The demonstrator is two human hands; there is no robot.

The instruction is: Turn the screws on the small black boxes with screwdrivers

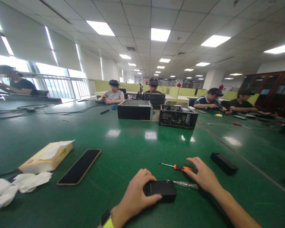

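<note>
My left hand [139, 193] is wrapped around one end of a small black box-shaped block [165, 190] on the green table. Its thumb lies along the near side and its fingers curl over the far side. My right hand [203, 175] hovers with thumb and fingers apart at the handle end of an orange-and-black screwdriver [179, 167]; whether it touches the handle I cannot tell. Between my hands lies a second screwdriver with a clear handle [186, 184], its shaft running behind the block. A similar black block [224, 163] rests to the right of my right hand.
Left on the table [123, 142] are a phone [80, 166], a tissue box [47, 156] and crumpled tissues [30, 182]. Farther back stand a dark metal case [134, 110] and an open computer chassis [178, 117]. Several people sit around the table; another orange screwdriver [238, 124] lies far right.
</note>
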